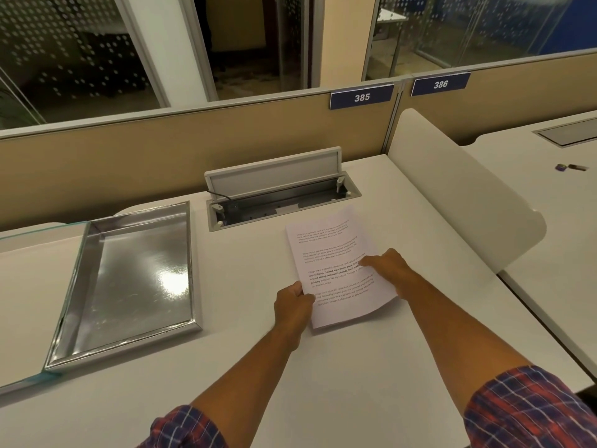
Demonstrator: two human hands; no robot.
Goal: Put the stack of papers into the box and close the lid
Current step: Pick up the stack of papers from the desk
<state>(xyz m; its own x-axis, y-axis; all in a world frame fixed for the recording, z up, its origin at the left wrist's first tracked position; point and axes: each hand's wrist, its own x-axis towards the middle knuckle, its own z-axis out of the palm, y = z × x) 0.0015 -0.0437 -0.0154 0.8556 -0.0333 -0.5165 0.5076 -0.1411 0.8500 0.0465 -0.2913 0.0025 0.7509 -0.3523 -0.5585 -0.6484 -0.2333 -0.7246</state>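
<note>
Both hands meet on a stack of papers (336, 266) lying on a desk (323, 367): the left hand (292, 307) at its near left edge, the right hand (387, 270) on its right side. Well left of the left hand sits an open box (129, 279), its lid (29, 299) lying flat farther left. Behind the hands, past the papers, an open cable hatch (281, 195) is set into the desk.

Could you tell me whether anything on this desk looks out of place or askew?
Only slightly: the papers lie skewed to the desk edge, near corner curling, gripped by both hands. The box sits open.
</note>
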